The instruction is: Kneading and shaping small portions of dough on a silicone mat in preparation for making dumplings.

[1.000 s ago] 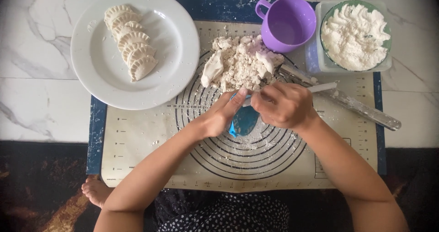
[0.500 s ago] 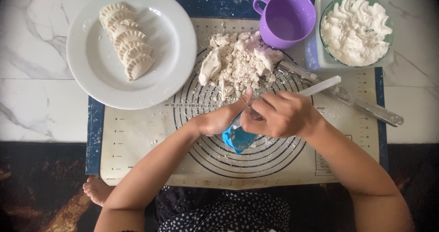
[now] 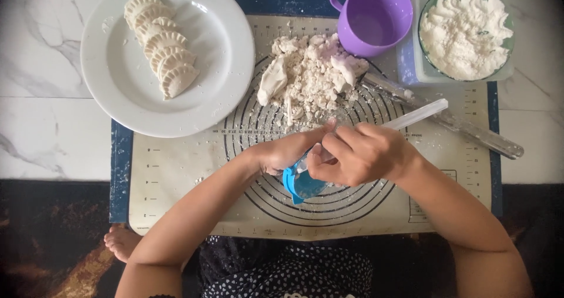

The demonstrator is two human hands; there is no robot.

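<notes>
Marble floor, white plate (image 3: 223, 51) of dumplings (image 3: 161, 42), flour bowl (image 3: 465, 32), purple cup (image 3: 376, 16)

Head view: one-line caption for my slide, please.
Both hands, left hand and right hand, grip a blue dumpling press over a baking mat, beside crumbly dough.

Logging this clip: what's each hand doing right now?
Left hand: closed on blue mould.
Right hand: closed on white spoon.
</notes>
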